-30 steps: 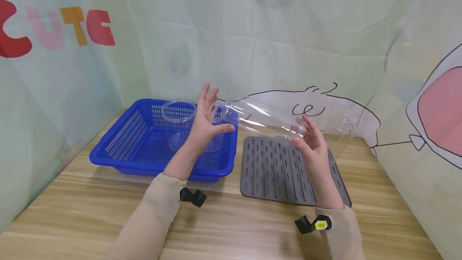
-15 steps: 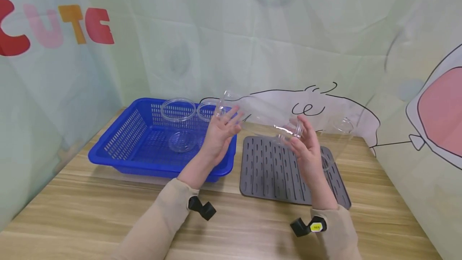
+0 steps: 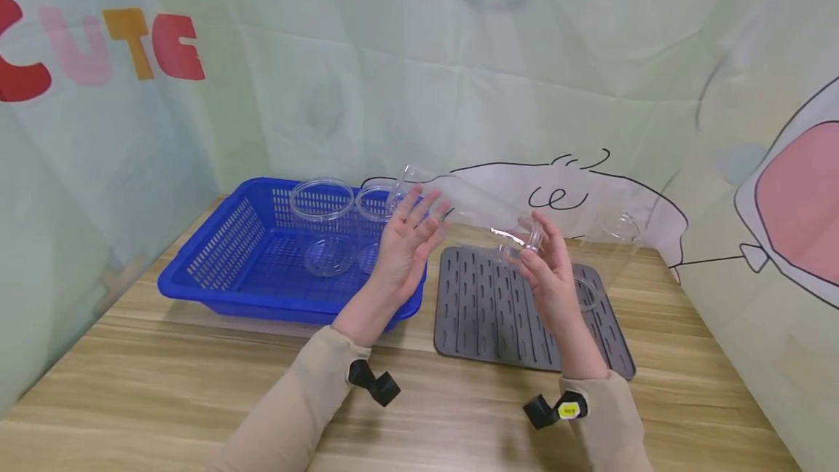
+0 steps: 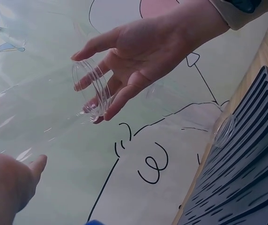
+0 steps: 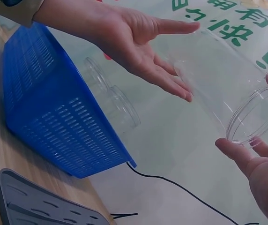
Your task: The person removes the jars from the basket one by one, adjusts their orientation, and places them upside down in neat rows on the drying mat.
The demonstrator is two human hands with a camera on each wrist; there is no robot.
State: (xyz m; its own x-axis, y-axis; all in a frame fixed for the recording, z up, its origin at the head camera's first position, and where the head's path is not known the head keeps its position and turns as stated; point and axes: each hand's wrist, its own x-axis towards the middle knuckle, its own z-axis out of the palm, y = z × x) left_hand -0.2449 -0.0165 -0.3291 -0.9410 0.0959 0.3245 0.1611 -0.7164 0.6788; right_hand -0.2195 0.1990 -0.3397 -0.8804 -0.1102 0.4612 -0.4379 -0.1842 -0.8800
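A clear plastic jar (image 3: 468, 204) with a threaded mouth is held in the air, lying aslant with its mouth to the right and lower. My right hand (image 3: 550, 272) grips the rim with thumb and fingertips; in the left wrist view, the fingers of the right hand (image 4: 138, 61) spread around the threaded mouth (image 4: 93, 89). My left hand (image 3: 405, 246) is at the closed end, fingers straight. In the right wrist view, the left hand (image 5: 138, 44) has its thumb along one side of the jar (image 5: 218, 77) and its fingers beneath; exact contact is unclear.
A blue perforated basket (image 3: 197, 275) at left holds two clear jars (image 3: 323, 199) standing upright. On the grey ridged mat (image 3: 478, 312) at right, another clear jar (image 3: 619, 228) stands near the back wall. The wooden table (image 3: 446, 421) extends in front.
My left hand has moved right and down, from beside the jar's closed end to along it. The jar and my right hand have shifted slightly left.
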